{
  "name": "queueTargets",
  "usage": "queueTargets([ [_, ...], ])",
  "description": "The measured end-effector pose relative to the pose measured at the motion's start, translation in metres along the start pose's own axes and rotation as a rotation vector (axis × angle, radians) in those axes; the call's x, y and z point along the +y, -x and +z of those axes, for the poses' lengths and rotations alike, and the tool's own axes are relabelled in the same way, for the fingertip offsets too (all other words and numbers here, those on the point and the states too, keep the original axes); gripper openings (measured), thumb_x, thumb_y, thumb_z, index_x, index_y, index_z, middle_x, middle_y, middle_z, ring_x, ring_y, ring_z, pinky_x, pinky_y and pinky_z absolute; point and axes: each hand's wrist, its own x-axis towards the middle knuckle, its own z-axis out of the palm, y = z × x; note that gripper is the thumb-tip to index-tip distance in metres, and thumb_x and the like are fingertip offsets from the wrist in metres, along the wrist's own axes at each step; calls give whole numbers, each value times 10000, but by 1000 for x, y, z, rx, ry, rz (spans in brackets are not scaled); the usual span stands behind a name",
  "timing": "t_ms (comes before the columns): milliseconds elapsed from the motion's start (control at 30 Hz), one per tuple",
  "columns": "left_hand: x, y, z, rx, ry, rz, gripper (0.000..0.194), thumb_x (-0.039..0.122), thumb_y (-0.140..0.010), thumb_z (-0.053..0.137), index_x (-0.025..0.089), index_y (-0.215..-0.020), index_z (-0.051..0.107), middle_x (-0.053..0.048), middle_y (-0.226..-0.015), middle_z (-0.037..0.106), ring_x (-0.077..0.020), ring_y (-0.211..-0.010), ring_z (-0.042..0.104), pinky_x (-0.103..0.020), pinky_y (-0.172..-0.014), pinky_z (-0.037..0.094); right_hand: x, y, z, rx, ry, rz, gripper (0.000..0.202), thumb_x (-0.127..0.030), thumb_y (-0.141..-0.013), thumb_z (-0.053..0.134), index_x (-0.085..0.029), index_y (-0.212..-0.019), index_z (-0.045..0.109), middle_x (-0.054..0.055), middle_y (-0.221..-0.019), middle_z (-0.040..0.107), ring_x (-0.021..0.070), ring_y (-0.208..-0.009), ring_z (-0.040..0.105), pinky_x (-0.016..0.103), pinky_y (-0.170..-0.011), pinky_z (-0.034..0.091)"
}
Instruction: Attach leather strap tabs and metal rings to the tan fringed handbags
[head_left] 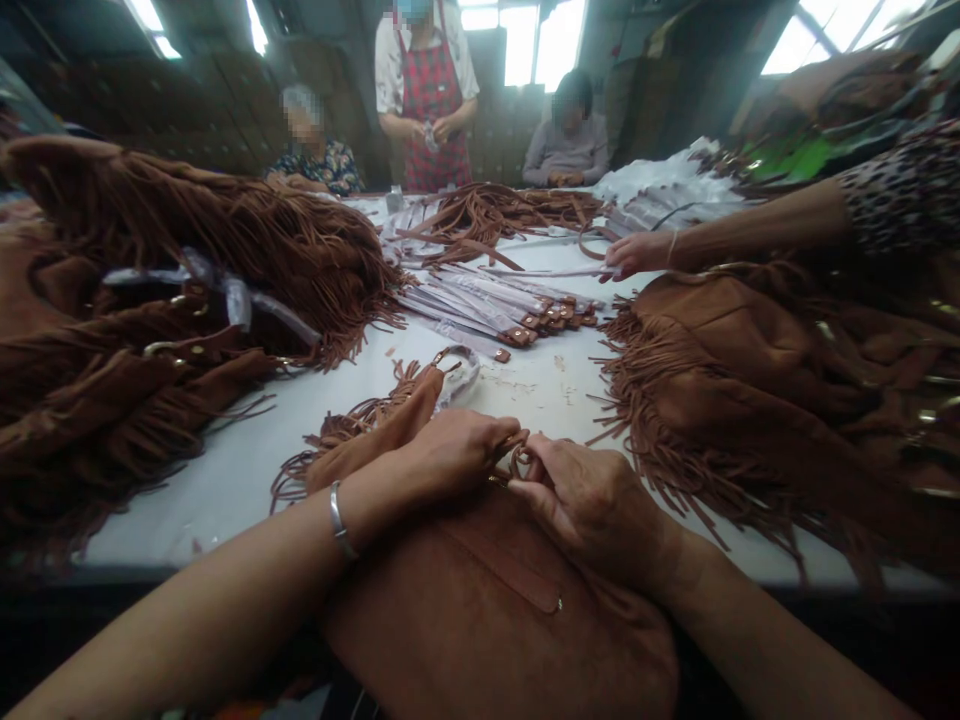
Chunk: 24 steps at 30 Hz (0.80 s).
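Observation:
A brown suede bag with fringe along its far side lies before me, partly over the table's front edge. At its top, my left hand is closed on gold-coloured metal hardware of the bag. Close beside it, my right hand pinches a thin brown strap end, which forms a small loop at the hardware. The fingertips of both hands nearly meet there. A plastic-wrapped handle piece with a metal clasp stands up at the bag's far left end.
Fringed brown bags are heaped at left and right on the white table. Plastic-wrapped straps lie mid-table. From the right, a co-worker's hand holds a strap. Several people are across the table.

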Motion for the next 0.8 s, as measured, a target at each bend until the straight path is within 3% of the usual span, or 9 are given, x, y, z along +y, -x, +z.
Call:
queueTargets([
  [133, -4, 1, 1, 31, -44, 63, 101, 230, -834, 478, 177, -771, 535, 5, -672, 561, -113, -607, 494, -241, -533, 250, 0, -3, -2, -37, -61, 22, 285, -318, -921, 436, -73, -1045, 511, 78, -756, 625, 165, -621, 573, 283, -565, 427],
  [467, -2, 3, 2, 114, -475, 82, 166, 298, -910, 422, 199, -943, 552, -25, -760, 592, -157, -653, 544, -264, -505, 262, 0, -1, -4, -120, -168, 79, 246, -293, -907, 451, -97, -1038, 520, 73, -769, 616, 168, -657, 581, 276, -604, 446],
  [667, -4, 6, -2, 90, -455, 213, 125, 280, -878, 472, 189, -898, 556, -15, -739, 571, -144, -624, 511, -272, -504, 259, 1, -1, -5, -146, -243, 95, 174, -280, -893, 476, -125, -943, 534, 62, -760, 617, 151, -627, 564, 260, -582, 418],
  [800, 1, 11, -6, 85, -331, 229, 210, 334, -888, 418, 161, -873, 536, -33, -766, 570, -136, -645, 485, -273, -550, 304, 2, -1, -6, -156, -265, 122, 166, -304, -888, 487, -144, -889, 534, 48, -735, 612, 139, -601, 553, 250, -568, 400],
])
